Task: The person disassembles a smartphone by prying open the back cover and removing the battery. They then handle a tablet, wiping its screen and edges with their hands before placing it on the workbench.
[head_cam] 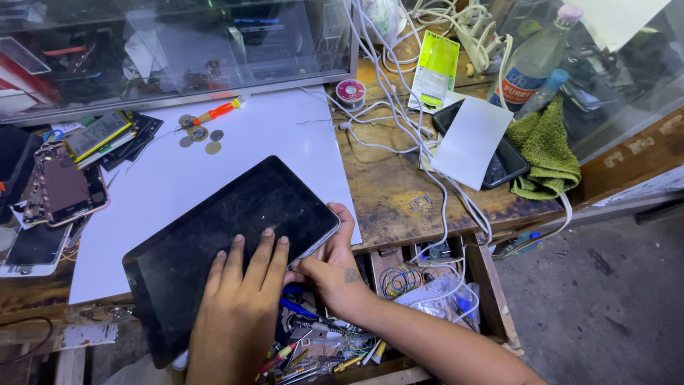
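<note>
A black tablet (228, 228) lies tilted on a white sheet (178, 171) on the wooden workbench, its near end hanging over the bench edge. My left hand (239, 296) lies flat on the dark screen, fingers spread and pressing down. My right hand (329, 267) grips the tablet's right edge near its corner, thumb and fingers pinched on the rim. Whether it holds a small tool is not visible.
An open drawer (399, 285) of tools and wires sits under my right hand. Opened phones (60, 189) lie at left. Coins (203, 135) and an orange screwdriver (221, 110) rest on the sheet. White cables (420, 142), a green cloth (545, 146) and a bottle (534, 60) lie at right.
</note>
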